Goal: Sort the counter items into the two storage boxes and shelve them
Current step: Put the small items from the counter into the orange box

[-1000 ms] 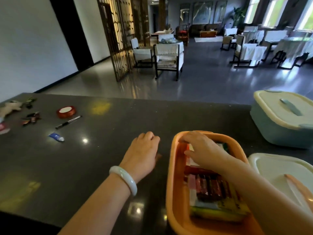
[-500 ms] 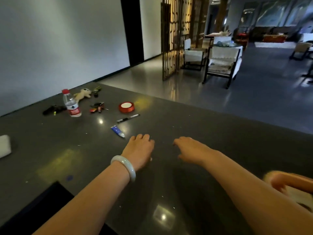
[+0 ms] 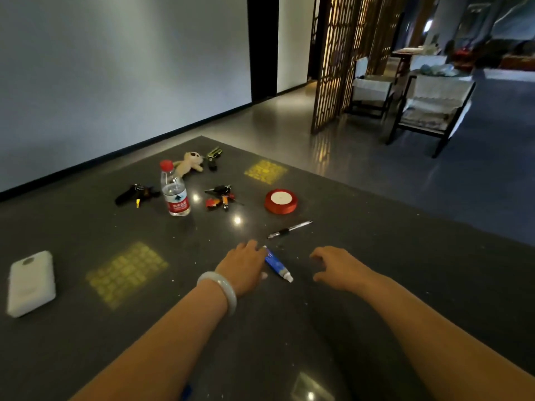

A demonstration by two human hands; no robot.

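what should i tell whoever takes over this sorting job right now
Left hand: fingers against the blue tube on the counter, no clear grip yet. Right hand: open, hovering beside the tube, holding nothing.
On the counter: pen, red tape roll, water bottle, plush toy, key bunches, white block.
Done: none of these is boxed; the storage boxes are out of view.
Left: pick up the tube, sort everything else, shelve the boxes.
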